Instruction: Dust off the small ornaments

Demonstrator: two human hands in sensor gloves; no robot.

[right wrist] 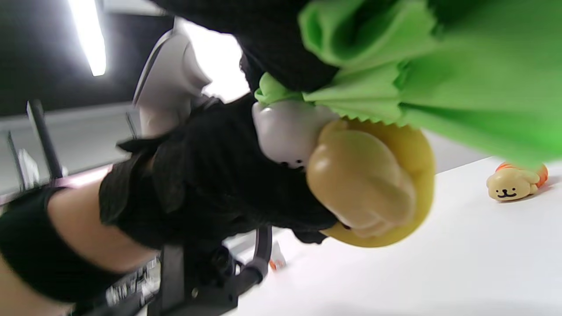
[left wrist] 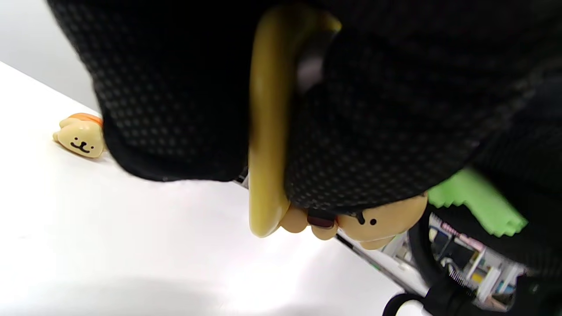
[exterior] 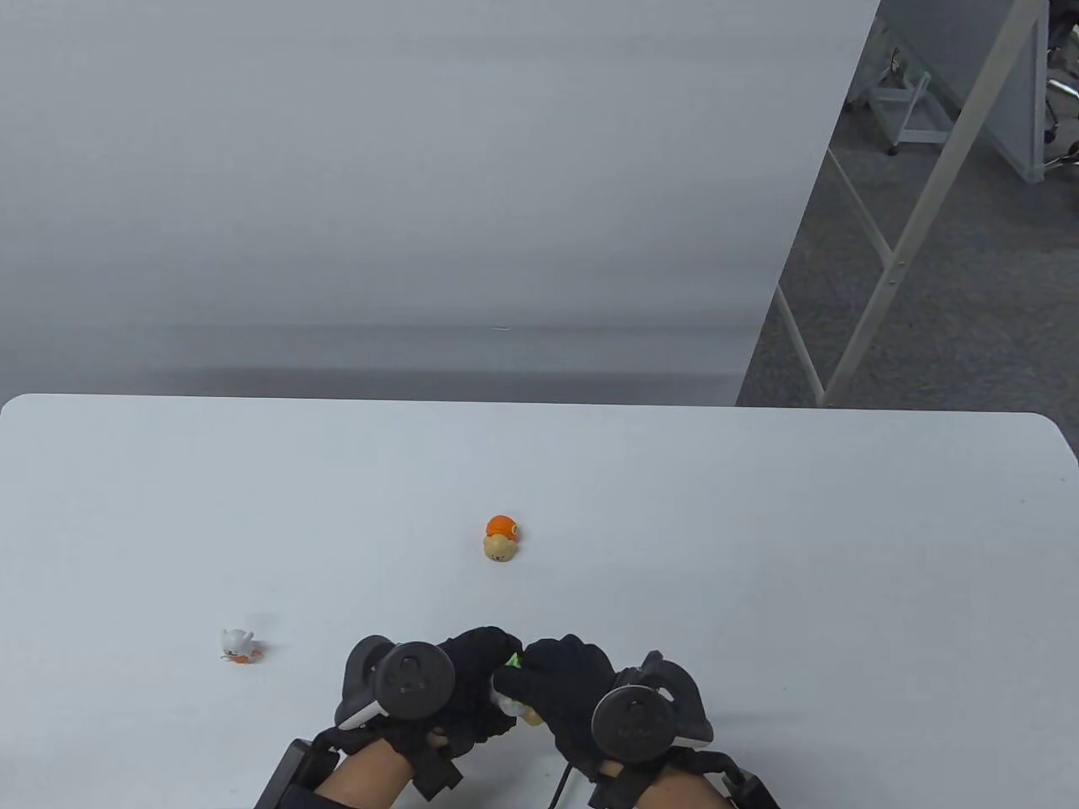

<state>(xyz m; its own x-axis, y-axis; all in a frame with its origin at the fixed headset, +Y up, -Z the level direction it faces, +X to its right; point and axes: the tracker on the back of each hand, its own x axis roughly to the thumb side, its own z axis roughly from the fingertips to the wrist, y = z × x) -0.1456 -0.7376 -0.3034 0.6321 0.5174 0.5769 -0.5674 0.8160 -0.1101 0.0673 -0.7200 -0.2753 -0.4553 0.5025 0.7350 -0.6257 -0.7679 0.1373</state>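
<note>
My left hand grips a small tan-and-yellow animal ornament just above the table's near edge; it also shows in the left wrist view. My right hand holds a green cloth against the top of that ornament; a corner of the cloth shows in the left wrist view. An orange-and-tan ornament lies in the middle of the table. A small white-and-orange ornament lies at the left.
The white table ends at a far edge in front of a grey screen. A white metal frame stands on the floor at the back right.
</note>
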